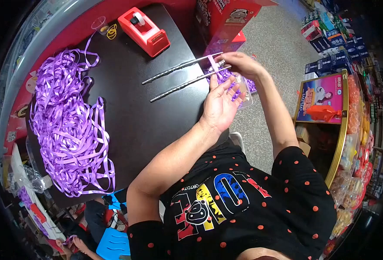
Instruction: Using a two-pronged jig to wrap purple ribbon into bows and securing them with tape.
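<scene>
Two spiral metal rods [174,89], like long drill bits, lie side by side, reaching past the table's right edge. A flat purple ribbon [212,63] spans both rods near their right ends. My left hand [219,106] is palm up just below, fingers spread, one fingertip close to the ribbon and the lower rod. My right hand [243,65] is at the rods' right ends, its fingers bent in beside the ribbon; whatever they pinch is hidden. Beneath my hands, a clear plastic container [248,99] with purple ribbon pieces is partly covered.
A big tangled heap of purple ribbon [70,134] covers the left side of the dark table [135,138]. A red tape dispenser [146,32] and yellow rubber bands [111,31] are farther back. Red boxes [226,21] stand beyond the edge. Another person's hands [76,245] show at lower left.
</scene>
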`<state>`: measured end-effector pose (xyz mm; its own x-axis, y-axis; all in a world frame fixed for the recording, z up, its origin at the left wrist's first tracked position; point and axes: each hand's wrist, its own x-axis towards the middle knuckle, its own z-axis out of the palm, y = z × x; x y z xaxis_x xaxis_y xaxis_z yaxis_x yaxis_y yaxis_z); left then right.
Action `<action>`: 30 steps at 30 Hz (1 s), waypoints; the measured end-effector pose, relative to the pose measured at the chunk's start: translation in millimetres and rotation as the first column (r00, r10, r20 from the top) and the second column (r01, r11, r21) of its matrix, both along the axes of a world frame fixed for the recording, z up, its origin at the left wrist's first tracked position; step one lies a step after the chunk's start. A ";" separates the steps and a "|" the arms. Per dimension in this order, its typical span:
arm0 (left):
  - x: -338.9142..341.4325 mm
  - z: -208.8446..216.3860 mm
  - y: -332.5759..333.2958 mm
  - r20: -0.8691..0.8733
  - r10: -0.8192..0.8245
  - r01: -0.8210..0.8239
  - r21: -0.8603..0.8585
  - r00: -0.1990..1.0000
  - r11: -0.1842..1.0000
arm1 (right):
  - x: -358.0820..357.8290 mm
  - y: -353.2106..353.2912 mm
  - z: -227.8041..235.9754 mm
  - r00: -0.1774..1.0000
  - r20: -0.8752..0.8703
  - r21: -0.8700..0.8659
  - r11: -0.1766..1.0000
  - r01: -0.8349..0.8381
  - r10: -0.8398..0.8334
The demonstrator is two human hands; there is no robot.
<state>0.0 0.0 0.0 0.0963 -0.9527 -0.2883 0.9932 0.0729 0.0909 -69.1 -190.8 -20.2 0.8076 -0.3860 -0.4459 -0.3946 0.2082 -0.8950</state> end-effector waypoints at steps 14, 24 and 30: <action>6.0 3.5 0.9 -0.135 -0.043 0.039 -0.031 0.990 0.999 | 36.3 -0.5 -85.0 0.924 0.375 0.520 0.807 -0.278 0.077; 5.4 6.8 1.7 -0.131 -0.032 0.035 0.026 0.991 0.999 | 44.8 1.5 -57.7 0.866 0.470 0.415 0.824 -0.386 0.169; 6.3 3.5 1.7 -0.077 -0.015 0.018 0.050 0.997 0.999 | 38.0 -9.6 -1.2 0.980 0.103 0.336 0.921 -0.196 0.171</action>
<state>6.3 1.7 3.5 0.0566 -0.9379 -0.3422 0.9984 0.0537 0.0180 -31.2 -200.4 -21.4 0.8836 -0.0615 -0.4642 -0.3942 0.4372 -0.8084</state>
